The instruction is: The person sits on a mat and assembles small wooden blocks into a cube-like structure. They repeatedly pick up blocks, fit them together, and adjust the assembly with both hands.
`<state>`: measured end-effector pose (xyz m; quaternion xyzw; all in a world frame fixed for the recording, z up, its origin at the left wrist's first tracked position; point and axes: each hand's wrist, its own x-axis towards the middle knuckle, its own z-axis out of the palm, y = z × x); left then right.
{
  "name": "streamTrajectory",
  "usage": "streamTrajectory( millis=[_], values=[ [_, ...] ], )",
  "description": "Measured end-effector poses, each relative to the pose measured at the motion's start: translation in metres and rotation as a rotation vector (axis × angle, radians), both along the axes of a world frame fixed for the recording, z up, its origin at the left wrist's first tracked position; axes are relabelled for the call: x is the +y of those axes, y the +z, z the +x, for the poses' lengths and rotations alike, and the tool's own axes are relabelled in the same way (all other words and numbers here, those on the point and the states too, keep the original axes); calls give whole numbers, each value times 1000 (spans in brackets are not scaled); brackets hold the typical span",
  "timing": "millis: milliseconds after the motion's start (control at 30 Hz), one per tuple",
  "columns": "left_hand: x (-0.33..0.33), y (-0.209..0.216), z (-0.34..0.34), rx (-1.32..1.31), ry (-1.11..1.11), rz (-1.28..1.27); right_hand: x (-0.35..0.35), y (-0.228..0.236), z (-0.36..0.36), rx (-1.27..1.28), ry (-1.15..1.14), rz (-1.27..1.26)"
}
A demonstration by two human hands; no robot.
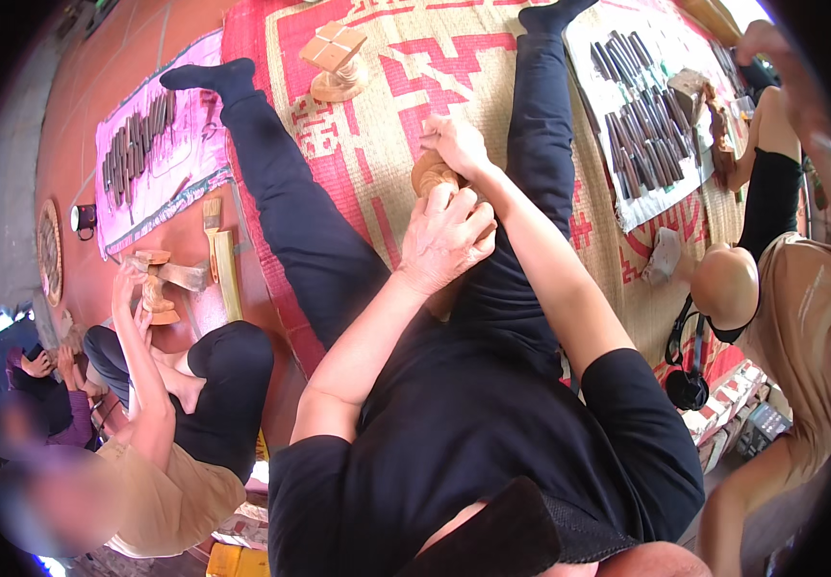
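Observation:
Between my stretched-out legs I have a carved piece of brown wood with a rounded far end. My left hand is closed on its near part, the fingers bent over it and hiding much of it. At the far end is my right hand, its fingers curled and pressed together against the rim. Whether those fingers also hold something small is hidden. Farther off on the patterned mat stands another wooden piece, with a squarish block top on a round base.
Rows of carving tools lie on a pink cloth at left and a white cloth at right. A brush and wooden strip lie near a co-worker handling a wooden piece. Another person sits at right beside a black strapped item.

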<state>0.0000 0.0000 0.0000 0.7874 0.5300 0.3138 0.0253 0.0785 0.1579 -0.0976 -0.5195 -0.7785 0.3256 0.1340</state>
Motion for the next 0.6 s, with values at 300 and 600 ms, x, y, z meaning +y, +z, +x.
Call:
streamTrajectory(
  millis=[300, 600],
  values=[
    [6, 1, -5, -25, 81, 14, -17, -17, 32, 493, -152, -282],
    [-1, -6, -24, -138, 203, 39, 4, -54, 33, 656, -395, -318]
  ],
)
